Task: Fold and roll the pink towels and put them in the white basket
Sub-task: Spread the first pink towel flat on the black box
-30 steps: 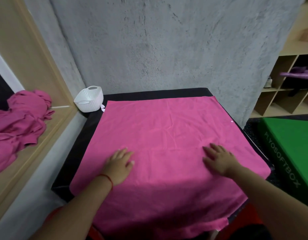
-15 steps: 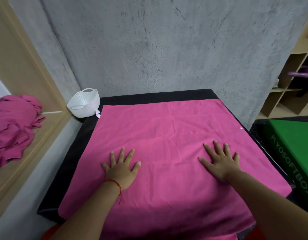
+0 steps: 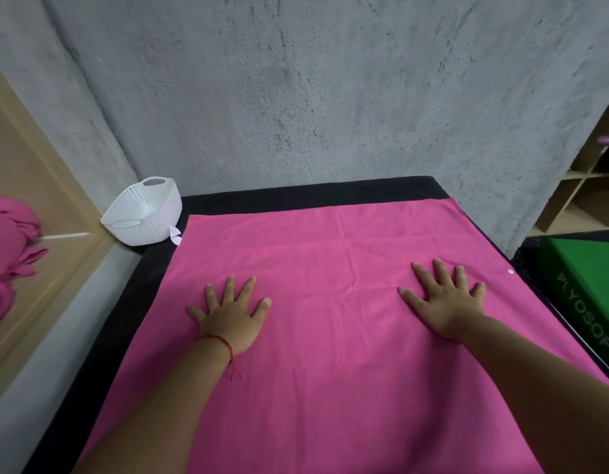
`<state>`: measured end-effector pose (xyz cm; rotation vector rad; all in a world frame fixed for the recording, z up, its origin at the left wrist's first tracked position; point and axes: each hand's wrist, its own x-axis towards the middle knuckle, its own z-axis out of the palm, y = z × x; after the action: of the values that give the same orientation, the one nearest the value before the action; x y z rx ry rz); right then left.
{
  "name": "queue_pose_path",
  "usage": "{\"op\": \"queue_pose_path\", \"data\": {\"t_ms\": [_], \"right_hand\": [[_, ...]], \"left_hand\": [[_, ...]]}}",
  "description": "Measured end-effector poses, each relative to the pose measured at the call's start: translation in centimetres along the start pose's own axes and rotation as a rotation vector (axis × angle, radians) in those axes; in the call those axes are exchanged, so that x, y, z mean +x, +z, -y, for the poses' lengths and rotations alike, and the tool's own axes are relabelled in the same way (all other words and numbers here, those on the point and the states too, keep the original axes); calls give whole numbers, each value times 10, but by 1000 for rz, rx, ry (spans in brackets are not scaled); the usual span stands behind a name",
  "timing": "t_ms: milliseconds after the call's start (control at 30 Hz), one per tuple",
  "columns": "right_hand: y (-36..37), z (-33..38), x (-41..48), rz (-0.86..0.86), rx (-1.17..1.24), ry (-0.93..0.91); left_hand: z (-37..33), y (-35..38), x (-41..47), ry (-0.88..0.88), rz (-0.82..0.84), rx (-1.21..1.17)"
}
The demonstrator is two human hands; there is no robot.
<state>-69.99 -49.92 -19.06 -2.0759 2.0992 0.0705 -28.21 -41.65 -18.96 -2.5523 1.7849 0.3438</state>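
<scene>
My left hand [image 3: 227,316] and right hand [image 3: 446,302] lie flat, fingers [image 3: 229,289] spread, on the pink towel [image 3: 330,354]. It looks soft and limp, so I'd pinch its far corners.

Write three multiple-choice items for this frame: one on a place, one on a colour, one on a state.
1. Where is the white basket?
A. on a chair
B. by the black table's far left corner
C. in the middle of the towel

2. What colour is the thread on the left wrist?
A. red
B. blue
C. white

3. How does the pink towel lie?
A. rolled up
B. stuffed in the basket
C. flat and unfolded

Answers:
1 B: it stands just beside the towel's far left corner.
2 A: a red thread circles the wrist.
3 C: the left hand and right hand rest flat on one open sheet.
</scene>
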Motion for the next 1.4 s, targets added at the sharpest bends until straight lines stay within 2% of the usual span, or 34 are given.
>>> {"op": "queue_pose_path", "data": {"t_ms": [333, 600, 833, 1033, 1167, 1400], "right_hand": [[-13, 15, 89, -47, 0, 16], [-24, 25, 143, -155, 28, -21], [-44, 34, 172, -236, -253, -183], [-45, 52, 184, -222, -485, -218], [-43, 63, 186, -178, -571, -196], [-41, 64, 202, -222, -560, -184]], "left_hand": [[-15, -18, 98, -24, 2, -13], [-7, -38, 178, 69, 7, -57], [13, -58, 209, 427, -203, -130], [-10, -66, 212, 485, -251, 254], [-27, -59, 204, 420, -254, 517], [-37, -53, 211, 332, -279, 569]]}}
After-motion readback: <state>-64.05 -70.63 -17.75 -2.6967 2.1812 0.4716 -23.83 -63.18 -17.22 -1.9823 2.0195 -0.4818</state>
